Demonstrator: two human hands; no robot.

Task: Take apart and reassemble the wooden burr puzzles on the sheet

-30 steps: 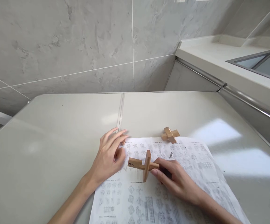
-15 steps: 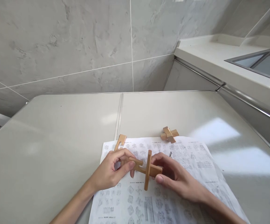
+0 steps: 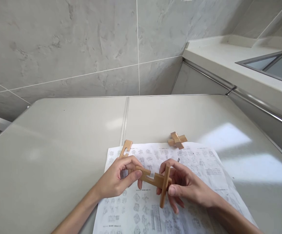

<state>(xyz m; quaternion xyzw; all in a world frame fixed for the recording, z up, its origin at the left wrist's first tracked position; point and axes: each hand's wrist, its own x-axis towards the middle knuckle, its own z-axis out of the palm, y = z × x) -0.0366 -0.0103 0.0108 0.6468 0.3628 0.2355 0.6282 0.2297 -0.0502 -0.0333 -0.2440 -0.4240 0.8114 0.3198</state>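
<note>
My left hand (image 3: 123, 175) pinches the left end of a notched wooden puzzle piece (image 3: 153, 180) between thumb and fingers. A second wooden puzzle piece (image 3: 164, 188), long and narrow, crosses the notched one near its right end, standing steeply tilted. My right hand (image 3: 184, 183) closes its thumb and index finger on this crossing piece, while its lower fingers are spread beneath. The right end of the notched piece is partly hidden behind the crossing piece and my fingers. Both pieces are held above a printed sheet (image 3: 121, 224).
Beyond my left hand lies another notched wooden piece (image 3: 127, 144). An assembled cross of wooden pieces (image 3: 177, 140) rests at the sheet's far edge. The pale table (image 3: 58, 136) meets a grey tiled wall, with a white counter (image 3: 211, 58) at the right.
The crossing piece has moved right along the notched piece, from its middle towards its right end, and leans more. My right hand has shifted with it; its lower fingers have spread. My left hand stays nearly still.
</note>
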